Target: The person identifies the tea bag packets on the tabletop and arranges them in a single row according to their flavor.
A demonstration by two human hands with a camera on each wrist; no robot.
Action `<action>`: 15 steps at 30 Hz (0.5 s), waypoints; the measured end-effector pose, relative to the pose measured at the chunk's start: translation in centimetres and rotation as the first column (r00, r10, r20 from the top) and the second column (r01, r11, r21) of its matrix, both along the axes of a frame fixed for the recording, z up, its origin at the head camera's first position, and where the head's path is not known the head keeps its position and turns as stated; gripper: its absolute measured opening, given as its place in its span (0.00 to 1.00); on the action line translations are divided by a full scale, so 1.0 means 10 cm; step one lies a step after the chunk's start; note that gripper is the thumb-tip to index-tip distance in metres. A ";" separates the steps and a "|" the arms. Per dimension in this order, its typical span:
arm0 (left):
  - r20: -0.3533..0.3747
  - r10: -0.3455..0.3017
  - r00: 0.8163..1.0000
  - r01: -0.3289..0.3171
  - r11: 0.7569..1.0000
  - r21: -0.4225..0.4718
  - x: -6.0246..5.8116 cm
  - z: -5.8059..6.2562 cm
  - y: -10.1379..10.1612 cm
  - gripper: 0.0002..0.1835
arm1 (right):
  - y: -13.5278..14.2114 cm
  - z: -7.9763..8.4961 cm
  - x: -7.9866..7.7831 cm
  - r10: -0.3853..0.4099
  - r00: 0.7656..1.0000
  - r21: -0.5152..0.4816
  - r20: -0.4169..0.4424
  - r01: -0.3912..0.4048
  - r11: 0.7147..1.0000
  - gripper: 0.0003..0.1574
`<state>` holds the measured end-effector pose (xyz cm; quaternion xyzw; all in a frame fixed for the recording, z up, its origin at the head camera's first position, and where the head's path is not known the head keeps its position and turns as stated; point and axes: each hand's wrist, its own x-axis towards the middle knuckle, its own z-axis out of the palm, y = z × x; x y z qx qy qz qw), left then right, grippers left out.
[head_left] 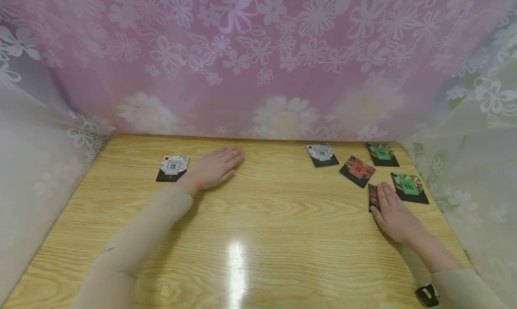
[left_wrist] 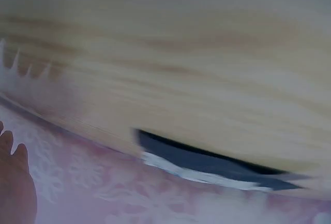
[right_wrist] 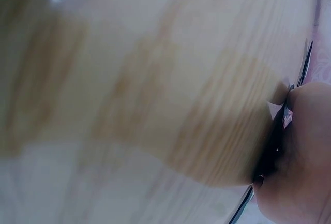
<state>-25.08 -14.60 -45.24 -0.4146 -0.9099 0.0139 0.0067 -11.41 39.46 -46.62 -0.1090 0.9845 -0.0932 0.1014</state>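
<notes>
Right hand (head_left: 395,214): fingers straight and laid together, flat over a dark red packet (head_left: 373,197), thumb at its near corner. No curl round the packet is evident; whether the thumb pinches cannot be told. The packet lies on the table (head_left: 282,228), partly covered, a strip showing left of the fingers.

Left hand (head_left: 213,167): fingers straight, nothing in them. A white packet (head_left: 171,165) lies behind them, near the wrist; contact cannot be confirmed.

Handling, in my judgement: light, thin and bendable, probably slick-faced—likely to slide under a flat press. Best hold: slide the packet by its face or pinch the exposed left edge between thumb and fingers.

Clearances: a green packet (head_left: 411,187) sits just right of the right fingers; a red packet (head_left: 357,170) lies just ahead and left. Beyond are another green packet (head_left: 383,154) and another white packet (head_left: 322,155), near the table's far edge and the curtain (head_left: 258,75). Right-side room is tight—the widest open stretch runs left of those fingers, toward the left hand.
</notes>
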 end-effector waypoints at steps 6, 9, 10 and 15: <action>0.034 -0.011 0.999 0.012 1.000 -0.027 -0.11 0.01 0.33 0.33 | 0.01 -0.02 0.00 0.001 1.000 -0.006 -0.009 -0.001 1.000 0.47; 0.066 -0.013 0.998 0.015 1.000 -0.025 -0.17 0.03 0.51 0.33 | 0.01 -0.03 -0.01 0.004 1.000 -0.012 -0.017 -0.005 1.000 0.47; 0.074 -0.016 0.997 0.018 0.999 -0.028 -0.19 0.03 0.57 0.33 | 0.02 -0.04 -0.01 0.006 1.000 -0.014 -0.018 -0.007 1.000 0.47; 0.085 -0.061 0.995 0.064 0.997 -0.036 -0.28 0.00 0.88 0.33 | 0.01 -0.02 0.00 0.015 1.000 -0.009 -0.018 -0.015 1.000 0.46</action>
